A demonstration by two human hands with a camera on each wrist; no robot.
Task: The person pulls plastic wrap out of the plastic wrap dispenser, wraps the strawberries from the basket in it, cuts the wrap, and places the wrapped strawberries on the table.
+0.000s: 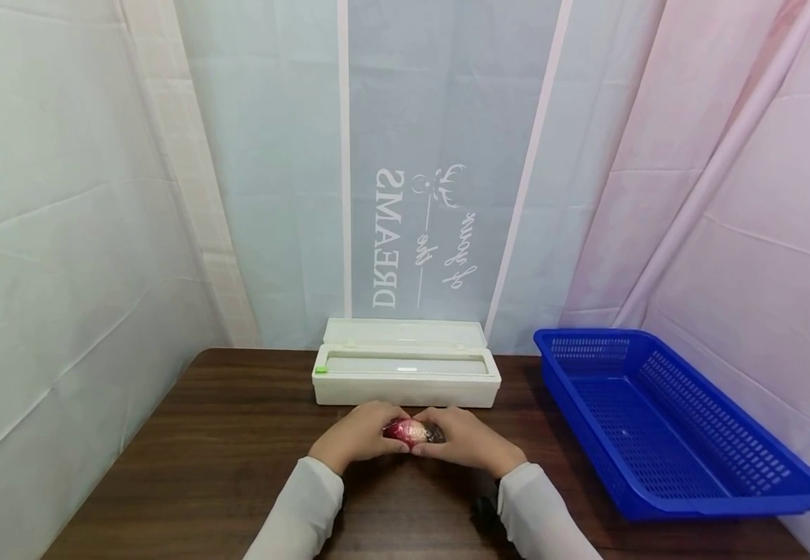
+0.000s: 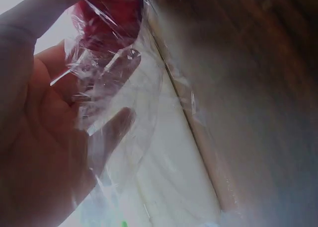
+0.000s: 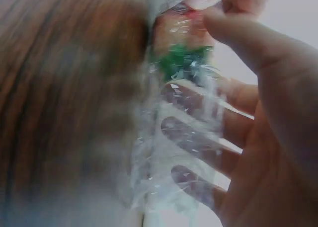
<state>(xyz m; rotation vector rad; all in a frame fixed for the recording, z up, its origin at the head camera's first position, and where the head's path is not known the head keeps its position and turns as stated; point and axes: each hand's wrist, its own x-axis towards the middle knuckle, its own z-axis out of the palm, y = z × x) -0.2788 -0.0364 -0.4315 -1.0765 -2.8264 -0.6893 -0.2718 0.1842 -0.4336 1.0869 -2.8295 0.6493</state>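
Observation:
Both hands meet over the middle of the table, in front of the white box. Between them is a small red and pale item [image 1: 413, 432] wrapped in clear plastic film; its exact kind cannot be told. My left hand [image 1: 363, 435] holds the red end [image 2: 107, 18], and loose film [image 2: 144, 103] trails across the fingers in the left wrist view. At the other end, marked by a green part [image 3: 184, 58], my right hand [image 1: 471, 439] pinches the item between thumb and fingers. More crinkled film [image 3: 144, 162] hangs over its other fingers.
Behind the hands stands a white cling film dispenser [image 1: 405, 390], its lid [image 1: 405, 334] raised, a green slider [image 1: 321, 369] at its left. A blue plastic basket [image 1: 657, 435] occupies the right of the dark wooden table [image 1: 202, 435]. A black object [image 1: 487, 512] lies near the right sleeve.

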